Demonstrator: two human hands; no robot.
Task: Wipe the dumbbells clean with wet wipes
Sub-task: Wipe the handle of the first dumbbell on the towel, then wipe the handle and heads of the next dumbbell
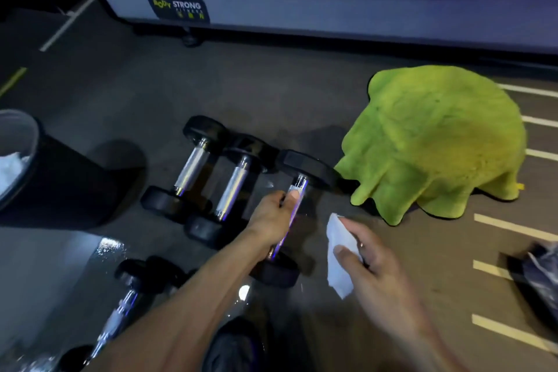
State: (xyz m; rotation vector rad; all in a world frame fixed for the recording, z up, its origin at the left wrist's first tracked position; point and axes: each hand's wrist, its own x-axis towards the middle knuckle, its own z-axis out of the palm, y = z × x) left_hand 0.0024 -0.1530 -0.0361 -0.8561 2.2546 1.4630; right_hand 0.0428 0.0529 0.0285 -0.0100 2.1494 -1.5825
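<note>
Three black dumbbells with chrome handles lie side by side on the dark floor. My left hand (273,214) grips the chrome handle of the rightmost dumbbell (302,167), thumb on top of the bar. The middle dumbbell (234,187) and the left dumbbell (193,164) lie untouched beside it. My right hand (367,260) pinches a white wet wipe (339,254), held just right of the gripped dumbbell and apart from it. Another dumbbell (120,308) lies at the lower left.
A dark bin (63,178) with white wipes inside stands at the left. A green towel (434,142) is draped over something at the right. A grey machine base (302,9) runs along the back. A dark bag (540,269) lies at the right edge.
</note>
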